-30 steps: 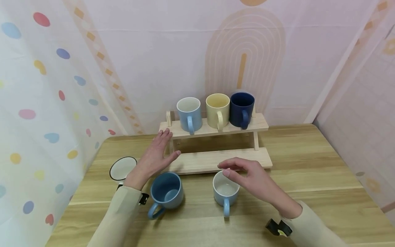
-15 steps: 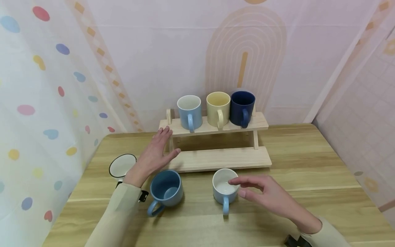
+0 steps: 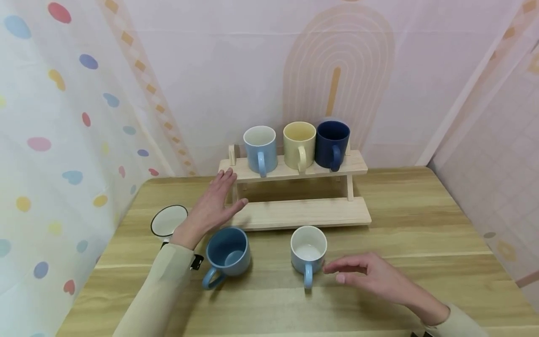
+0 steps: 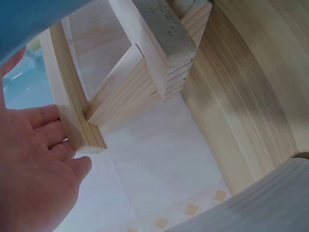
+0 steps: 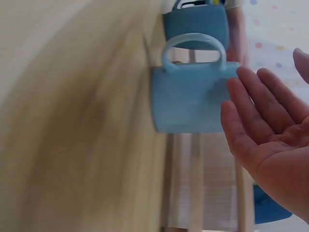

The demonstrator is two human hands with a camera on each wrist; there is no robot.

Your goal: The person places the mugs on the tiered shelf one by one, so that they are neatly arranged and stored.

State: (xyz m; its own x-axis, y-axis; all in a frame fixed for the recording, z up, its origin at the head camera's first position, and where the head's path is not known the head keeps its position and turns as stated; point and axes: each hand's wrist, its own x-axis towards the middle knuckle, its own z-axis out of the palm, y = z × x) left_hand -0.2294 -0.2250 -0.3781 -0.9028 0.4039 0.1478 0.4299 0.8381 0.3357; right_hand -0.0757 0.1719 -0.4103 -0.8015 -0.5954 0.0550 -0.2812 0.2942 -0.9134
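Note:
My left hand [image 3: 210,206] reaches to the left end of a two-tier wooden rack [image 3: 301,213], its fingertips against the upper shelf's end in the left wrist view. Beside the light blue mug [image 3: 309,252] with a white inside, which stands upright in front of the rack, is my right hand [image 3: 375,276]. Its fingers are loosely bent around nothing, slightly right of the mug; whether a fingertip touches it I cannot tell. Under my left wrist stands a darker blue mug [image 3: 229,252], handle toward the front left.
On the upper shelf sit a light blue mug [image 3: 261,152], a cream yellow mug [image 3: 299,147] and a navy mug [image 3: 332,145]. A white mug with a black rim [image 3: 168,221] stands left, partly behind my left arm. A patterned curtain [image 3: 219,84] hangs behind the wooden table [image 3: 421,234].
My right hand has drawn back from above the light blue mug to its right and toward the front. The left hand stays at the rack, and the mugs stay in place.

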